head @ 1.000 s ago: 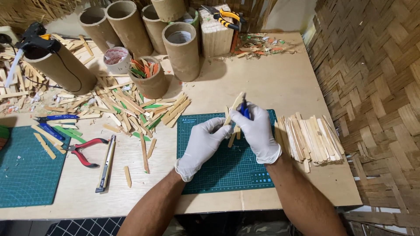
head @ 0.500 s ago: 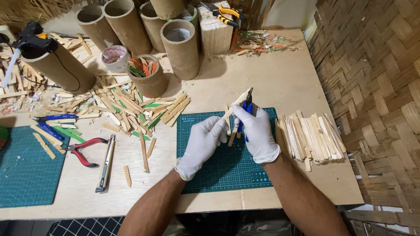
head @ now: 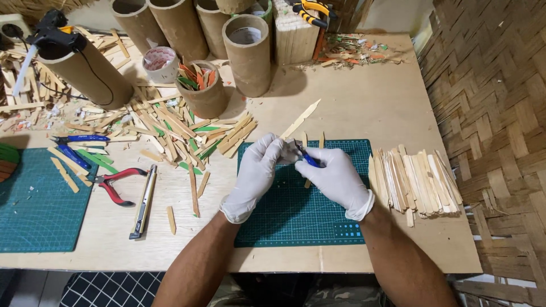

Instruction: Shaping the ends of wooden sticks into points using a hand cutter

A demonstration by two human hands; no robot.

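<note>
both gloved hands sit lower than a second ago: then they were lifted over the top edge of the mat (head: 301,222), stick nearly upright toward 12 and blade tip showing above the knuckles. now the hands are down over the mat's upper half, and the stick (head: 300,119) has swung to lean toward 1. the blade no longer pokes up; only the blue handle of the knife (head: 310,161) shows between the hands. this reads as a fresh stroke or a re-grip on the same stick, work ongoing, not finished.

left hand (head: 256,173): fingers curled, pinching the stick's lower end at the fingertips. right hand (head: 338,179): closed around the knife, knuckles up, thumb side toward the left hand. the two hands are touching or nearly so; the contact point of blade on wood is hidden.

the stick: pale, flat, long axis running from 7 to 1, pointed end out at 1 and reaching past the mat's top edge over the bare table (head: 364,108). the lower end is buried in the left fingers.

around them: a stack of cut sticks (head: 415,182) at 3, just beside the mat; a loose scatter of sticks at 10; a cardboard tube (head: 245,54) at 12; red pliers (head: 116,182) and a utility cutter (head: 143,202) at 9, well apart.
</note>
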